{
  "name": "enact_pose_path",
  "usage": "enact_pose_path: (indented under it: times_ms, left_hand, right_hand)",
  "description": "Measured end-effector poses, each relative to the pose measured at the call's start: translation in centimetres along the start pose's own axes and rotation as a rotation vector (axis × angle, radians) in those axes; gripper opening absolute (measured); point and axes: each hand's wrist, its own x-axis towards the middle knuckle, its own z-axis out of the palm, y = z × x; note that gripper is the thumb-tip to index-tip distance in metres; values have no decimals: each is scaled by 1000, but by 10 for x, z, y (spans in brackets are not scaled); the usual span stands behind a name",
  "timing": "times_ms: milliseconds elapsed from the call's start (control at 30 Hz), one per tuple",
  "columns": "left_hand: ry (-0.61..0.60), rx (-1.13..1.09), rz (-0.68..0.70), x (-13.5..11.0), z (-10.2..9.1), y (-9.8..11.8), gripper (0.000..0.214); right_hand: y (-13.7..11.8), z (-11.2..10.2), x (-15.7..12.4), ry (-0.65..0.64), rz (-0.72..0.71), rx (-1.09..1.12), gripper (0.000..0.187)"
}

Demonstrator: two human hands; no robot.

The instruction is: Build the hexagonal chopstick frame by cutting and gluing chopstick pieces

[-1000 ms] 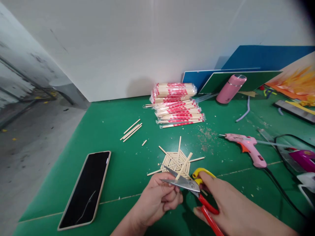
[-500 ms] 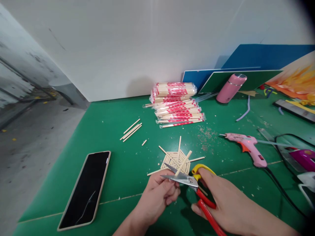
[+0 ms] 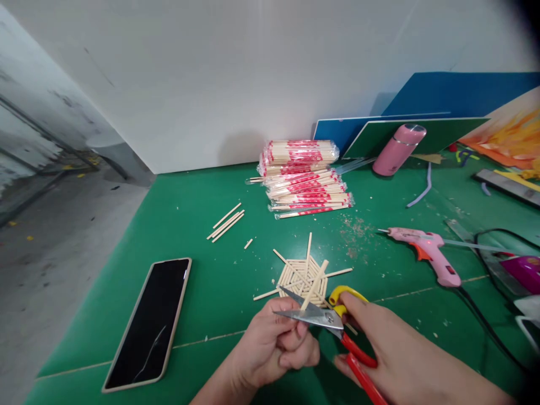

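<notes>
My right hand (image 3: 392, 343) is closed around the handles of the scissors (image 3: 324, 318), one loop partly yellow, the other red. The scissor blades are parted, with a wooden stick (image 3: 314, 286) between them. My left hand (image 3: 276, 340) has its fingers curled at the lower end of that stick, just under the blades; the fingertips partly hide the grip. Behind the blades, a web-like piece made of wooden sticks (image 3: 291, 277) lies flat on the green table (image 3: 202, 304), with several longer sticks poking out from its hexagonal rings. The blades and held stick cover part of it.
Left of the web lie several loose sticks (image 3: 228, 223) and a short offcut (image 3: 248, 244). A phone (image 3: 147, 326) rests at the left. Wrapped chopsticks (image 3: 307, 180) are piled at the back. A pink glue gun (image 3: 426, 253) with its cord and a pink bottle (image 3: 399, 150) are at right.
My left fingers have curled in more below the blades. The scissors and the stick have shifted slightly down. The whole view has moved a little.
</notes>
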Motion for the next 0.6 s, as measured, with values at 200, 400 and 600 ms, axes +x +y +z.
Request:
enact_pose_path:
  times_ms: [200, 400, 600]
  left_hand:
    - [207, 165, 138, 3, 1, -1, 18]
    - [430, 612, 255, 3, 3, -1, 29]
    - [285, 389, 235, 2, -1, -1, 24]
  right_hand:
    - [3, 3, 3, 31, 70, 4, 12]
    - [9, 7, 8, 94, 70, -88, 25]
    - [3, 0, 6, 62, 48, -113, 31]
